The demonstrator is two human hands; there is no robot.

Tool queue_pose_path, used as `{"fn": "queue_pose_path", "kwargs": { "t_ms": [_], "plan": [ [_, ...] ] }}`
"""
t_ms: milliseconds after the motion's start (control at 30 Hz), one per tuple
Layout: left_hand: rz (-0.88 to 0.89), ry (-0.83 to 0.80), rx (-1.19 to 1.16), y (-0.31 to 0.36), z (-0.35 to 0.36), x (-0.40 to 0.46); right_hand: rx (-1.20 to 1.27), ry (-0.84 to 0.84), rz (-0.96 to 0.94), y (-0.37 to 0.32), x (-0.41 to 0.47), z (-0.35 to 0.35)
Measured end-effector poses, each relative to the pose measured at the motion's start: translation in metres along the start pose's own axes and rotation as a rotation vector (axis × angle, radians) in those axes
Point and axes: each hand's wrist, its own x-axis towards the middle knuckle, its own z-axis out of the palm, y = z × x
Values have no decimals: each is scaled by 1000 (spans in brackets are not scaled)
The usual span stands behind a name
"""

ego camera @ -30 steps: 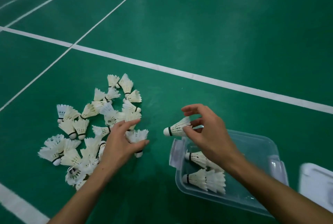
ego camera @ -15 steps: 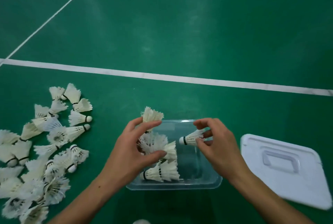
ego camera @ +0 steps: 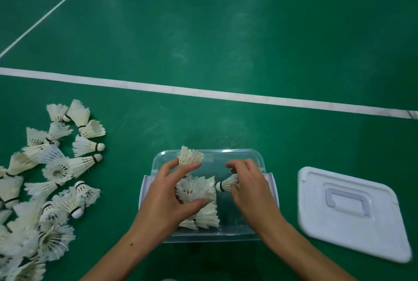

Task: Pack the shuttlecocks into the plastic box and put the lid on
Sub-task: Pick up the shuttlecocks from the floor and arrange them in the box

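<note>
Both hands worked over the clear plastic box (ego camera: 209, 236), which sat on the green court floor (ego camera: 226, 32) near the person. The left hand (ego camera: 168, 199) gripped several shuttlecocks (ego camera: 192, 187), one sticking up above its fingers, apparently to drop them in as a bunch. The right hand (ego camera: 251, 190) pinched a single shuttlecock (ego camera: 225, 184) cork-first toward the box's middle, probably to lay it flat beside those already inside. The loose pile (ego camera: 52, 179) lay to the left on the floor; the white lid (ego camera: 352, 213) waited to the right, off the box. Compared with half a second before, both hands had sunk slightly deeper into the box.
</note>
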Motion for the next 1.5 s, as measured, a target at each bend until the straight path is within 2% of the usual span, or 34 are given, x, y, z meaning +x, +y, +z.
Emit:
{"fn": "queue_pose_path", "kwargs": {
  "t_ms": [333, 500, 700, 833, 967, 1100, 1200, 1333, 1500],
  "plan": [
    [-11, -10, -12, -6, -4, -1, 153, -126, 133, 0, 19, 36],
    [-9, -65, 20, -13, -8, -1, 152, -147, 142, -4, 28, 46],
    [43, -165, 40, -14, -15, 4, 140, -199, 118, -10, 22, 2],
    [127, -312, 58, -7, -21, 15, 333, -87, -6, -24, 11, -42],
    [244, -418, 58, 2, -19, 26, 440, -156, -35, -28, 9, -51],
    [271, -457, 23, 0, -17, 26, 396, -142, -100, -26, 5, -53],
    [248, -450, 17, -4, -20, 26, 297, -58, -83, -17, -1, -56],
    [220, -501, 146, -15, -17, 29, 134, -7, -6, -6, -16, -59],
    [165, -611, 323, -17, 13, 27, 109, 7, 53, 0, -28, -53]
  ]
}}
